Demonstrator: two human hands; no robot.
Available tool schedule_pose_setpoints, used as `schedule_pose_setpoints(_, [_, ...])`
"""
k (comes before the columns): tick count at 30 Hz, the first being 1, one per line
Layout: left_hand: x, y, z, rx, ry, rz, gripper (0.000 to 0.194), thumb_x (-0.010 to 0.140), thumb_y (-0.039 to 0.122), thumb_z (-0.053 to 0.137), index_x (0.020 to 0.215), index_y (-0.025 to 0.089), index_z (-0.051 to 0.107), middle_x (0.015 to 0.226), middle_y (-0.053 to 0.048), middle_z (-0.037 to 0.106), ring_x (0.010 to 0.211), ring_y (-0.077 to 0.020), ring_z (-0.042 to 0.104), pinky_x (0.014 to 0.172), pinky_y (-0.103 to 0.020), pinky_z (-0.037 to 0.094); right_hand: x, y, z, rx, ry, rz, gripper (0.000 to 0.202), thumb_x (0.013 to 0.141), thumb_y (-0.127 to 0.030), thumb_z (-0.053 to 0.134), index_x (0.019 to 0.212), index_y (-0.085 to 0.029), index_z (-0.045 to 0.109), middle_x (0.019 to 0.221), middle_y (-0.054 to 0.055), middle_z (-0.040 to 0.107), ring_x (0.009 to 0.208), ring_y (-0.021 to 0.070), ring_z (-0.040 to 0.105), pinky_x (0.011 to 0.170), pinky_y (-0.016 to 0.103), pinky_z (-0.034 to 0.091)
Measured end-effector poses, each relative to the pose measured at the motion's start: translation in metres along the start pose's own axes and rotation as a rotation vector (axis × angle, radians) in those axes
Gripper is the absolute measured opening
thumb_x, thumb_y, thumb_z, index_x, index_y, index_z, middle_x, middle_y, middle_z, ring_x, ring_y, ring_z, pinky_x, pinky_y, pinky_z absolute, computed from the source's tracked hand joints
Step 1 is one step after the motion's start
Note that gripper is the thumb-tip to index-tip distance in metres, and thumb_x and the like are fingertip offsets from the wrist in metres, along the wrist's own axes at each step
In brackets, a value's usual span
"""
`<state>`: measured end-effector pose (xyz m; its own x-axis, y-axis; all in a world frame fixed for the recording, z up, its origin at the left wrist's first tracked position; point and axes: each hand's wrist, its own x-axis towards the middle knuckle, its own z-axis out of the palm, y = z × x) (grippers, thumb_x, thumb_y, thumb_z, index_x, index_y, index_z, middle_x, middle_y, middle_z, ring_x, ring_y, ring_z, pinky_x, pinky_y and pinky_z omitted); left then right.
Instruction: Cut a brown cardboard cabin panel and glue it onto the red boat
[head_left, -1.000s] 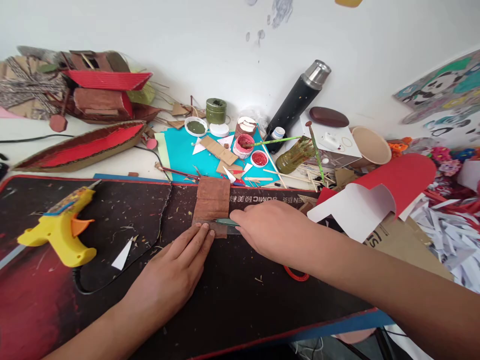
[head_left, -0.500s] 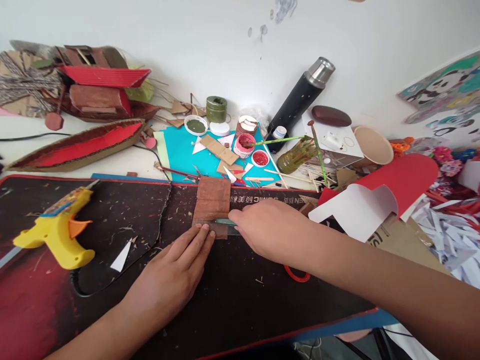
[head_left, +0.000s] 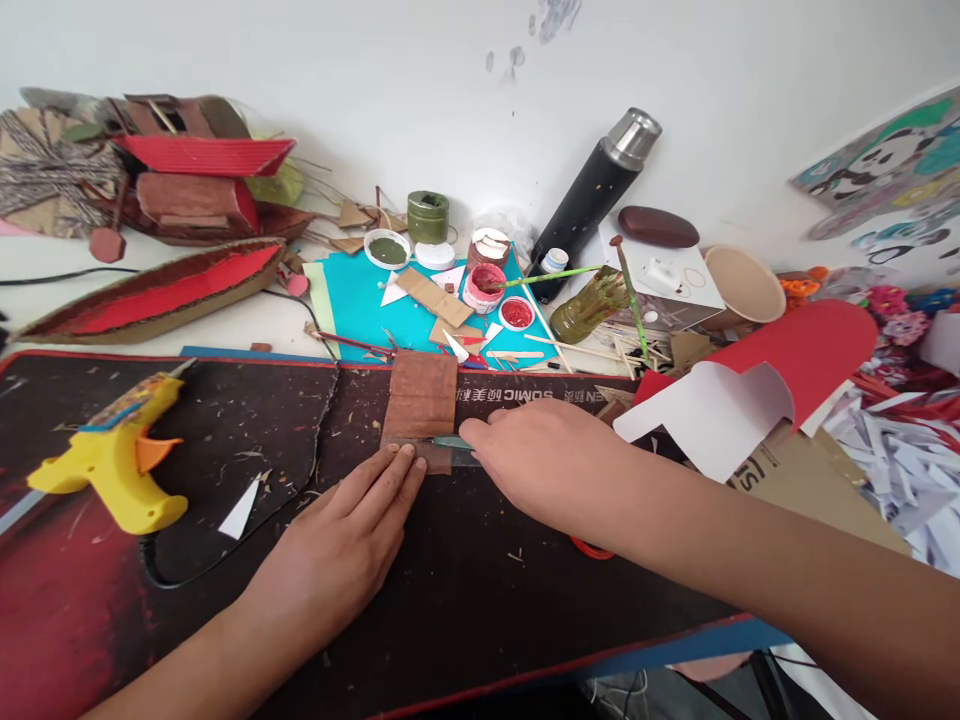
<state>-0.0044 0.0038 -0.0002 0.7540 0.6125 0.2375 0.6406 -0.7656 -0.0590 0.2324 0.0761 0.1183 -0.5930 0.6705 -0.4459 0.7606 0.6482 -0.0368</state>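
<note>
On the dark mat lies a brown-painted piece of cardboard (head_left: 422,395), its length running away from me. Across its near end is a clear ruler (head_left: 433,456). The fingers of my left hand (head_left: 349,525) are stretched out, their tips pressing the ruler and cardboard down. My right hand (head_left: 536,455) is closed around a slim teal craft knife (head_left: 448,441), whose tip rests on the cardboard along the ruler's far edge. Most of the knife's handle is hidden in my fist. Under my right forearm, part of a red ring-shaped handle (head_left: 592,548) shows.
A yellow glue gun (head_left: 120,455) lies left, its black cord (head_left: 225,570) looping across the mat (head_left: 465,610). Behind are model boats (head_left: 165,295), open paint pots (head_left: 484,288) on blue paper and a leaning black flask (head_left: 592,195). Red and white paper (head_left: 795,365) sits at right.
My right hand and the knife have shifted slightly right along the ruler. My left hand keeps its place on the ruler. The whole view has moved a little.
</note>
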Motion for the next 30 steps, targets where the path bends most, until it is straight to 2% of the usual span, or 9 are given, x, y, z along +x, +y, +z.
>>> schedule_pose_setpoints(10, [0.001, -0.001, -0.003, -0.071, 0.023, -0.017, 0.048, 0.102, 0.013, 0.039, 0.144, 0.004, 0.059, 0.149, -0.02, 0.064, 0.14, -0.0305, 0.057, 0.109, -0.042, 0.053, 0.008, -0.007, -0.001, 0.022, -0.068, 0.038, 0.014, 0.097, -0.013, 0.056, 0.105, -0.016, 0.067, 0.084, 0.009, 0.074, 0.076, 0.0261, 0.075, 0.058, 0.031, 0.047])
schedule_pose_setpoints(18, [0.001, -0.002, 0.0, -0.092, 0.039, -0.026, 0.048, 0.101, 0.015, 0.042, 0.144, 0.004, 0.06, 0.148, -0.02, 0.064, 0.139, -0.031, 0.057, 0.109, -0.042, 0.052, 0.001, -0.001, 0.003, 0.007, -0.029, 0.019, 0.017, 0.101, -0.012, 0.051, 0.108, -0.016, 0.066, 0.088, 0.009, 0.076, 0.081, 0.025, 0.075, 0.065, 0.032, 0.049])
schedule_pose_setpoints(30, [0.003, -0.003, -0.003, -0.077, 0.058, -0.003, 0.047, 0.101, 0.013, 0.043, 0.144, 0.001, 0.06, 0.146, -0.022, 0.065, 0.136, -0.0338, 0.059, 0.109, -0.045, 0.05, -0.001, 0.002, 0.002, 0.016, -0.049, 0.016, 0.016, 0.099, -0.011, 0.052, 0.106, -0.017, 0.065, 0.084, 0.009, 0.074, 0.077, 0.026, 0.075, 0.061, 0.031, 0.047])
